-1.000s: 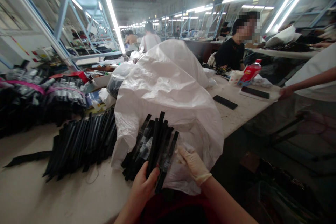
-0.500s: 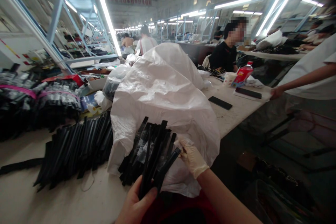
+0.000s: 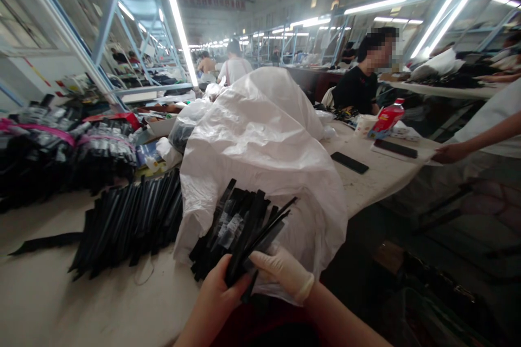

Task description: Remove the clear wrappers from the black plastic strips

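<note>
My left hand (image 3: 222, 287), bare, is closed around the lower ends of a few flat black strips (image 3: 260, 230). On my right hand (image 3: 283, 270) is a pale thin glove; its thumb and fingers pinch the same strips just above my left hand. Behind them lies a loose pile of black strips (image 3: 222, 227) with clear plastic on some, resting on a big white plastic sack (image 3: 260, 141). Left of the sack, a long row of black strips (image 3: 130, 222) leans on the pale table (image 3: 49, 293). What exactly the strips are, I cannot tell.
Tied bundles (image 3: 103, 152) of wrapped black pieces stand at the left. A dark phone (image 3: 350, 162), a red-labelled bottle (image 3: 388, 118) and another phone (image 3: 394, 148) lie to the right. A person in black (image 3: 356, 89) sits beyond; another person's hand (image 3: 451, 153) touches the table's right edge.
My gloved right hand has come down and left from the sack's side onto the strips in my left hand. The held strips have turned, and the whole view has shifted slightly.
</note>
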`<state>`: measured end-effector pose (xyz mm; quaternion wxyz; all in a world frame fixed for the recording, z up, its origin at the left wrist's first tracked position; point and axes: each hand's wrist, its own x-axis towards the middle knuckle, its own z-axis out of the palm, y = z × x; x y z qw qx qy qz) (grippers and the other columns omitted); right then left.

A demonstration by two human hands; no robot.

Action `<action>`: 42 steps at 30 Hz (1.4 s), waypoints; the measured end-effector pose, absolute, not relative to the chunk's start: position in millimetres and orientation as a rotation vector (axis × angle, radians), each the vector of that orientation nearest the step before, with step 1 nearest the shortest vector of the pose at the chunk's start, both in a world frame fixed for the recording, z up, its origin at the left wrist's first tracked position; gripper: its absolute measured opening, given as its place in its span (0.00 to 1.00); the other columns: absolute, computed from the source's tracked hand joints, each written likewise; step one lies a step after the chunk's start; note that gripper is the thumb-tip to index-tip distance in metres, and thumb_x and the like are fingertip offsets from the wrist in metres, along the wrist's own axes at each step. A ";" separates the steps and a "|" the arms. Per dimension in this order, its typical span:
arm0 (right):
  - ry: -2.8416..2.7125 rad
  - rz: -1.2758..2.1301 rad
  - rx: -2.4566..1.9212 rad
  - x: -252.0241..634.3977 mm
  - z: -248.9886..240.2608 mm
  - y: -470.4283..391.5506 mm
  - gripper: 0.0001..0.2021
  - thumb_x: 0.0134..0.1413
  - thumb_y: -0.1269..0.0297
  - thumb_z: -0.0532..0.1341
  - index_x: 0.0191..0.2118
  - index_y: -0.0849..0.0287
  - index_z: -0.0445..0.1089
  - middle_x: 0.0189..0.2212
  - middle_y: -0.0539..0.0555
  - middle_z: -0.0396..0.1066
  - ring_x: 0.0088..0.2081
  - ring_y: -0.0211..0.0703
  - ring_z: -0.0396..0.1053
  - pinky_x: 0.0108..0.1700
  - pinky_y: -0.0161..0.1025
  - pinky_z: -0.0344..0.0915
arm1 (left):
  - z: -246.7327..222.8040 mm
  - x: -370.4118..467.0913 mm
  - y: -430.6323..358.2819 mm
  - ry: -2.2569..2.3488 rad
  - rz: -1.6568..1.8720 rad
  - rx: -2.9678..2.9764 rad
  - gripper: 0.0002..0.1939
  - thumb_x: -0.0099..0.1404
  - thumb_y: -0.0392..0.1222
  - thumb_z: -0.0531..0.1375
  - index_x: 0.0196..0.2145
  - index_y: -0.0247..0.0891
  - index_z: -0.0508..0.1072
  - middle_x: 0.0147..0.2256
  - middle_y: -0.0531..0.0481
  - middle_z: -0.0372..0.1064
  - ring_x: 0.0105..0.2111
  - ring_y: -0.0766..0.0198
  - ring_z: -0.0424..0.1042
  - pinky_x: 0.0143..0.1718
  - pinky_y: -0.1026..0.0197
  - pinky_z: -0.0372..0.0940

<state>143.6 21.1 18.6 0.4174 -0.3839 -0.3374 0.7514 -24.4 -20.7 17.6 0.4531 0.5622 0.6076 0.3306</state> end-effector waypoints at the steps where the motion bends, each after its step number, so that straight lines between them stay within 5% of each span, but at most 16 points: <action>1: -0.808 1.920 -0.939 139.5 18.6 18.5 0.18 0.33 0.53 0.69 0.31 0.59 0.73 0.22 0.47 0.69 0.22 0.35 0.62 0.26 0.33 0.59 | 17.7 -23.6 -19.9 1.491 0.803 1.369 0.10 0.50 0.42 0.61 0.32 0.36 0.72 0.26 0.52 0.70 0.28 0.60 0.67 0.30 0.63 0.62; 6: -0.841 1.779 -0.811 127.3 24.7 13.2 0.16 0.38 0.56 0.68 0.36 0.58 0.73 0.24 0.48 0.69 0.26 0.35 0.64 0.29 0.32 0.60 | 19.9 -23.6 -20.1 1.458 0.795 1.220 0.13 0.53 0.48 0.59 0.32 0.35 0.71 0.19 0.56 0.63 0.20 0.66 0.61 0.21 0.66 0.58; 11: -0.831 2.007 -0.744 125.8 27.7 10.2 0.22 0.42 0.50 0.65 0.42 0.58 0.71 0.14 0.42 0.57 0.14 0.28 0.48 0.18 0.29 0.48 | 19.9 -29.8 -23.0 1.491 0.990 1.167 0.18 0.51 0.54 0.60 0.32 0.35 0.72 0.24 0.52 0.67 0.24 0.64 0.64 0.25 0.65 0.60; 17: -0.588 1.634 -0.943 136.1 27.6 21.9 0.13 0.41 0.53 0.66 0.31 0.56 0.73 0.23 0.47 0.68 0.22 0.32 0.62 0.23 0.29 0.56 | 19.5 -35.4 -29.9 1.624 1.061 1.247 0.16 0.49 0.54 0.62 0.23 0.37 0.71 0.19 0.54 0.65 0.23 0.63 0.64 0.26 0.64 0.61; 22: -0.702 1.752 -0.846 108.7 21.9 8.2 0.13 0.40 0.54 0.67 0.29 0.59 0.72 0.24 0.50 0.69 0.27 0.38 0.65 0.31 0.34 0.61 | 20.0 -34.4 -24.8 1.590 1.021 1.279 0.18 0.50 0.56 0.61 0.25 0.36 0.71 0.21 0.52 0.67 0.24 0.61 0.65 0.26 0.64 0.62; 26: -0.499 1.778 -0.850 119.9 21.6 15.6 0.19 0.40 0.46 0.64 0.32 0.57 0.71 0.17 0.45 0.62 0.18 0.31 0.57 0.22 0.30 0.55 | 18.6 -43.6 -31.1 1.569 0.922 1.386 0.17 0.54 0.54 0.59 0.25 0.35 0.71 0.21 0.52 0.65 0.24 0.63 0.63 0.26 0.65 0.60; 33: -0.551 1.830 -0.855 111.5 3.2 17.9 0.15 0.45 0.51 0.64 0.33 0.58 0.70 0.12 0.41 0.54 0.14 0.28 0.49 0.17 0.28 0.47 | 26.2 -45.6 -14.0 1.726 0.899 1.531 0.19 0.58 0.56 0.52 0.28 0.35 0.69 0.22 0.51 0.66 0.25 0.61 0.65 0.25 0.64 0.61; 38: -0.441 1.814 -0.708 131.9 6.5 36.2 0.16 0.42 0.57 0.67 0.36 0.61 0.72 0.24 0.50 0.71 0.24 0.34 0.67 0.30 0.33 0.64 | 31.7 -63.4 34.9 2.045 0.787 1.672 0.17 0.61 0.52 0.50 0.31 0.37 0.70 0.26 0.48 0.70 0.30 0.56 0.71 0.30 0.61 0.61; 42: -0.310 1.819 -0.637 141.1 5.3 42.8 0.14 0.41 0.58 0.67 0.33 0.64 0.74 0.32 0.57 0.76 0.37 0.43 0.72 0.47 0.40 0.63 | 32.0 -71.4 49.7 2.115 0.774 1.686 0.16 0.61 0.50 0.49 0.32 0.36 0.70 0.29 0.43 0.71 0.34 0.51 0.71 0.32 0.58 0.61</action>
